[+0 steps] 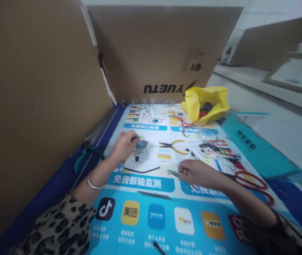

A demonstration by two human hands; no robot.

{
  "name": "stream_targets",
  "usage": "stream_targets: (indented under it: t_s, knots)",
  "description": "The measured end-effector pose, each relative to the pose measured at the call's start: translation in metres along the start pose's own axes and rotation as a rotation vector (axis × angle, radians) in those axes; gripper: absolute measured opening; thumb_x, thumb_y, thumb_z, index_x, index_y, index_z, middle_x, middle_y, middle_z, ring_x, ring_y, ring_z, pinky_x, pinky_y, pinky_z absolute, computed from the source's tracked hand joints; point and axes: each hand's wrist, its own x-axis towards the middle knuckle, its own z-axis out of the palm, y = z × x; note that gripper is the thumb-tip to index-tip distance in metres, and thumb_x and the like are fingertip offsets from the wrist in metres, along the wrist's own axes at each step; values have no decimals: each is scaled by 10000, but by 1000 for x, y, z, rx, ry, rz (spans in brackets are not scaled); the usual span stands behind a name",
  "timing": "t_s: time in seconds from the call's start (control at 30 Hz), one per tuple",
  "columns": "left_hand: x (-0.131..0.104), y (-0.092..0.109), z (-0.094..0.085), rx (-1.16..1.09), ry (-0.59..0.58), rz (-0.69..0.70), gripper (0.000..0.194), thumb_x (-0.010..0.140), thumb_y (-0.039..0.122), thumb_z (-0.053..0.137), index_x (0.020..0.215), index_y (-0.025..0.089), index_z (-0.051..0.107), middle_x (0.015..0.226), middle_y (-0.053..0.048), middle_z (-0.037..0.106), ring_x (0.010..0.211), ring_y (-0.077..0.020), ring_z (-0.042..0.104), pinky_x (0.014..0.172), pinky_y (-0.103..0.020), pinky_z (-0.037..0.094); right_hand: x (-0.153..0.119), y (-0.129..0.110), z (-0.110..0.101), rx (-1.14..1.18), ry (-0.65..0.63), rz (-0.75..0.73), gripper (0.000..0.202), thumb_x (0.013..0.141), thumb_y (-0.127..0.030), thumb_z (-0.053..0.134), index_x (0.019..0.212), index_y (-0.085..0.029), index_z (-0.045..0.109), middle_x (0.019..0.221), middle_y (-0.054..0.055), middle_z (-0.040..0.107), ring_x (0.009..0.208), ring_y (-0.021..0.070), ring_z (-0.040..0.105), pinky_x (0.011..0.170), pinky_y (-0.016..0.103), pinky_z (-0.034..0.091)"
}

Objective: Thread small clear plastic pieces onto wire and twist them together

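My left hand (126, 146) rests on the printed poster sheet (143, 196), its fingers curled together over a blue printed patch. What it pinches, if anything, is hidden. My right hand (197, 171) is closed, with thin red and green strands (174, 173) showing at its fingertips; they look like wires or cords. Between and beyond the hands lie pliers with yellow handles (180, 141), their dark jaws to the left. Red-handled scissors (255, 180) lie beside my right forearm, partly hidden by it.
Cardboard panels (164, 46) stand at the back and left. A yellow bag (206, 104) with coloured items sits back right, near red looped cord (186, 127). A teal folder (257, 148) lies right. A teal-handled tool (84, 157) is at the left edge.
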Motion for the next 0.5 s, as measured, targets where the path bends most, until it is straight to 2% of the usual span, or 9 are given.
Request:
stream_targets:
  t_s: [0.17,0.3,0.5]
  knots:
    - [0,0,-1,-122,30,-49,77,796,206,484,794,187,558,751,15,617,717,-123,579,671,-229,441,-2,5,10,-66,-19,-6,151,671,-344,643,777,-244,607,823,28,624,707,179,558,568,241,344]
    - [-2,2,-2,-157,42,-82,75,794,205,489,776,181,558,748,7,618,716,-124,570,658,-229,442,1,7,12,-67,-34,-26,51,730,-274,560,730,-228,581,785,28,608,682,168,550,579,247,351]
    - [-3,1,1,-135,65,-65,77,795,224,493,787,188,561,744,18,620,702,-118,569,660,-228,446,5,14,13,19,-32,-87,117,753,-216,498,654,-209,561,736,26,601,650,150,541,587,239,374]
